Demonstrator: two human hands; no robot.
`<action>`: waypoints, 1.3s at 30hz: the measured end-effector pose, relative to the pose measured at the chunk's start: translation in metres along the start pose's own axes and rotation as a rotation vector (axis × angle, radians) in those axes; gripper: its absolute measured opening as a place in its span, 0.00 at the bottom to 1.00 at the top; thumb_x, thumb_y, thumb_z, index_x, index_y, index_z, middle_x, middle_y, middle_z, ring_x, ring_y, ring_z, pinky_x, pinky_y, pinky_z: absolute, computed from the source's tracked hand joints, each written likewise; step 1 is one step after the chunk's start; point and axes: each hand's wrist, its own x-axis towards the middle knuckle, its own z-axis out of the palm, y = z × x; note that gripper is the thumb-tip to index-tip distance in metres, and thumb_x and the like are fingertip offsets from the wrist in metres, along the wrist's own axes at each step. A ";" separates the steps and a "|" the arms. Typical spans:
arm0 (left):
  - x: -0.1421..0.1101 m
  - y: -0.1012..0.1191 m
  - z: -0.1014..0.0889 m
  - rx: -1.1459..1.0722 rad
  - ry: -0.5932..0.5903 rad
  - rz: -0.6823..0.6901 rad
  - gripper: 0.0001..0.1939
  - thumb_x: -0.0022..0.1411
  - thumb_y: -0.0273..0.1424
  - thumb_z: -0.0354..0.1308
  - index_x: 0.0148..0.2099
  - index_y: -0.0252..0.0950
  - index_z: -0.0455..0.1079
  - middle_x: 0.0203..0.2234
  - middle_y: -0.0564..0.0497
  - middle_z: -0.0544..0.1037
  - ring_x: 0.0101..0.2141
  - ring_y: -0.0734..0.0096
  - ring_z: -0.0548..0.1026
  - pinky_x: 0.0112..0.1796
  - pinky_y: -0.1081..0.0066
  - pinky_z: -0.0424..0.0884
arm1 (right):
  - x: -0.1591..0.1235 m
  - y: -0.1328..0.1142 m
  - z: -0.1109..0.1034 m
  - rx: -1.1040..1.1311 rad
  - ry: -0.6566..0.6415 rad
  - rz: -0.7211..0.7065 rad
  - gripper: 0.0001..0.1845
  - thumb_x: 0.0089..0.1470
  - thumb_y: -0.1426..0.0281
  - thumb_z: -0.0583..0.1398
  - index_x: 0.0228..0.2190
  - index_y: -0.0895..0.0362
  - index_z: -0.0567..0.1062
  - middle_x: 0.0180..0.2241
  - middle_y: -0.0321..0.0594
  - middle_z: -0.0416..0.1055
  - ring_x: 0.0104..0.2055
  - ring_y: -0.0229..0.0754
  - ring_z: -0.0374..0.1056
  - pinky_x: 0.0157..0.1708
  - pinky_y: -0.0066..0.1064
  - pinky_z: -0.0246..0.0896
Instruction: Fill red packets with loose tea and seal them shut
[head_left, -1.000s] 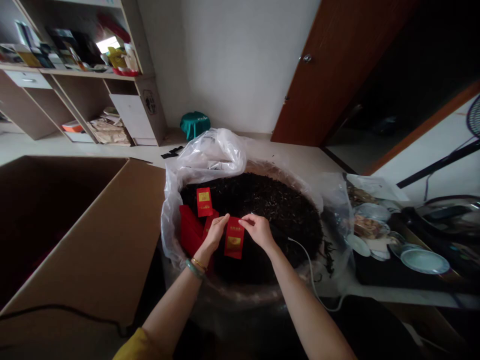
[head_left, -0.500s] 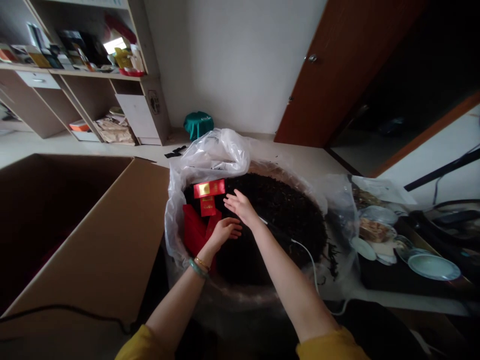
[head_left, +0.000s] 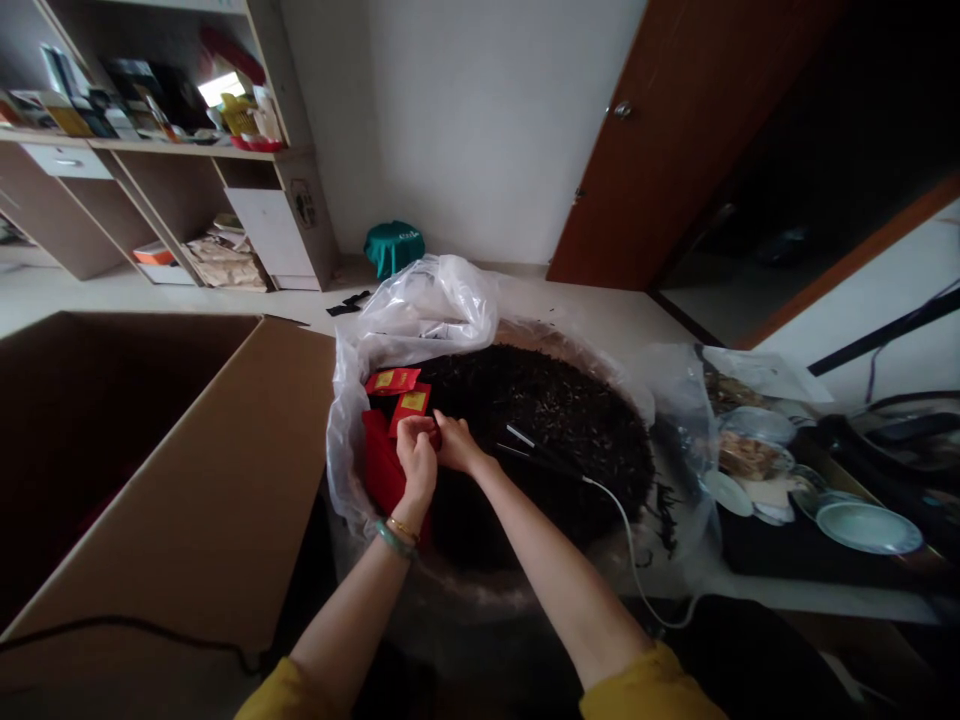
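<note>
Dark, dry tea-like leaves (head_left: 555,410) fill a large round container lined with a clear plastic bag (head_left: 442,300). Small red packets with gold labels, one farther back (head_left: 392,381) and one nearer (head_left: 412,402), lie at its left side beside a larger red bag or cloth (head_left: 381,460). My left hand (head_left: 417,458) is cupped just below the nearer packet. Touching it from the right is my right hand (head_left: 456,444), fingers bent. Between them shows a bit of dark red, apparently another small packet gripped by both hands; the fingers hide most of it.
An open cardboard box (head_left: 202,470) stands close on the left. A slim dark device (head_left: 532,450) with a white cable (head_left: 619,515) lies on the leaves. Plastic tubs and lids (head_left: 868,527) sit to the right. A green-covered bin (head_left: 394,248) is by the wall.
My hands, open and apart before, have come together, the right moving down and left. The upper packet has slid left, and the nearer one is now tilted.
</note>
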 end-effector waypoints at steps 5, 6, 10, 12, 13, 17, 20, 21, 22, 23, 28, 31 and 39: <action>0.003 -0.006 -0.001 0.056 0.006 0.033 0.10 0.50 0.22 0.49 0.36 0.36 0.65 0.33 0.51 0.72 0.37 0.72 0.72 0.42 0.69 0.69 | -0.010 0.004 -0.012 0.136 0.103 0.041 0.12 0.47 0.73 0.61 0.36 0.61 0.78 0.35 0.47 0.77 0.39 0.48 0.72 0.43 0.37 0.64; 0.002 -0.006 0.000 0.067 -0.003 0.046 0.11 0.51 0.22 0.50 0.38 0.36 0.66 0.35 0.50 0.73 0.39 0.71 0.72 0.44 0.68 0.69 | -0.016 0.008 -0.019 0.168 0.104 0.048 0.09 0.48 0.72 0.60 0.34 0.60 0.78 0.33 0.45 0.77 0.36 0.45 0.72 0.38 0.34 0.65; -0.005 -0.002 0.006 0.130 -0.218 0.054 0.17 0.51 0.26 0.57 0.46 0.36 0.67 0.37 0.48 0.76 0.39 0.69 0.74 0.42 0.68 0.70 | -0.041 0.020 -0.055 0.397 0.156 0.088 0.12 0.49 0.66 0.60 0.34 0.59 0.78 0.28 0.39 0.77 0.27 0.40 0.70 0.27 0.30 0.65; -0.007 0.000 0.008 0.148 -0.381 0.022 0.15 0.50 0.29 0.60 0.43 0.35 0.69 0.32 0.49 0.77 0.33 0.70 0.75 0.37 0.69 0.71 | -0.050 0.021 -0.069 0.482 0.222 0.085 0.14 0.47 0.64 0.61 0.35 0.58 0.78 0.29 0.39 0.76 0.26 0.40 0.70 0.25 0.29 0.65; -0.008 0.001 0.009 0.138 -0.433 0.003 0.12 0.50 0.30 0.61 0.40 0.35 0.70 0.29 0.50 0.76 0.30 0.71 0.75 0.35 0.70 0.71 | -0.054 0.021 -0.073 0.516 0.277 0.076 0.16 0.47 0.63 0.61 0.37 0.58 0.78 0.31 0.40 0.76 0.28 0.40 0.70 0.26 0.29 0.66; -0.005 0.001 0.007 -0.012 -0.349 -0.064 0.14 0.48 0.34 0.63 0.35 0.36 0.64 0.25 0.56 0.72 0.26 0.75 0.72 0.29 0.74 0.70 | -0.073 0.019 -0.066 0.591 0.515 0.097 0.25 0.45 0.60 0.62 0.46 0.57 0.73 0.37 0.44 0.75 0.35 0.42 0.72 0.34 0.32 0.70; -0.004 0.003 0.006 -0.033 -0.281 -0.055 0.20 0.48 0.33 0.63 0.43 0.37 0.63 0.29 0.55 0.73 0.26 0.75 0.72 0.28 0.74 0.71 | -0.089 0.025 -0.050 0.597 0.491 0.183 0.22 0.45 0.59 0.63 0.41 0.58 0.75 0.32 0.44 0.76 0.30 0.43 0.72 0.28 0.33 0.69; -0.004 0.004 0.006 -0.003 -0.306 -0.030 0.21 0.48 0.32 0.63 0.45 0.37 0.64 0.31 0.54 0.74 0.27 0.74 0.73 0.29 0.73 0.72 | -0.093 0.028 -0.047 0.589 0.474 0.204 0.19 0.47 0.58 0.62 0.37 0.59 0.76 0.29 0.43 0.76 0.28 0.44 0.71 0.26 0.32 0.69; -0.005 0.006 0.006 0.040 -0.348 0.006 0.21 0.48 0.31 0.63 0.46 0.36 0.65 0.33 0.52 0.74 0.29 0.73 0.74 0.30 0.72 0.72 | -0.096 0.032 -0.046 0.565 0.470 0.214 0.17 0.49 0.59 0.60 0.34 0.59 0.76 0.26 0.43 0.75 0.26 0.44 0.70 0.24 0.32 0.68; -0.006 0.008 0.006 0.089 -0.394 0.046 0.20 0.47 0.30 0.63 0.45 0.36 0.67 0.34 0.51 0.75 0.31 0.72 0.74 0.33 0.72 0.73 | -0.098 0.037 -0.047 0.519 0.480 0.209 0.15 0.51 0.60 0.58 0.32 0.59 0.76 0.24 0.42 0.75 0.25 0.43 0.70 0.24 0.32 0.68; -0.011 0.016 0.005 0.318 -0.511 0.086 0.14 0.53 0.32 0.59 0.43 0.35 0.74 0.28 0.51 0.78 0.29 0.72 0.74 0.32 0.73 0.70 | -0.101 0.054 -0.067 0.117 0.434 -0.017 0.07 0.51 0.72 0.56 0.28 0.57 0.74 0.31 0.43 0.74 0.32 0.44 0.70 0.37 0.36 0.68; -0.014 0.016 0.004 0.386 -0.678 0.068 0.19 0.53 0.36 0.61 0.46 0.35 0.74 0.28 0.50 0.80 0.26 0.72 0.73 0.29 0.74 0.69 | -0.101 0.051 -0.071 0.001 0.377 -0.103 0.10 0.52 0.76 0.53 0.32 0.57 0.74 0.34 0.45 0.73 0.36 0.44 0.70 0.40 0.38 0.68; -0.013 0.014 0.005 0.387 -0.753 -0.012 0.18 0.56 0.41 0.55 0.33 0.30 0.77 0.20 0.52 0.77 0.20 0.75 0.67 0.22 0.77 0.60 | -0.097 0.031 -0.038 -0.059 0.687 -0.189 0.22 0.60 0.72 0.51 0.56 0.56 0.65 0.48 0.51 0.70 0.51 0.48 0.67 0.49 0.41 0.67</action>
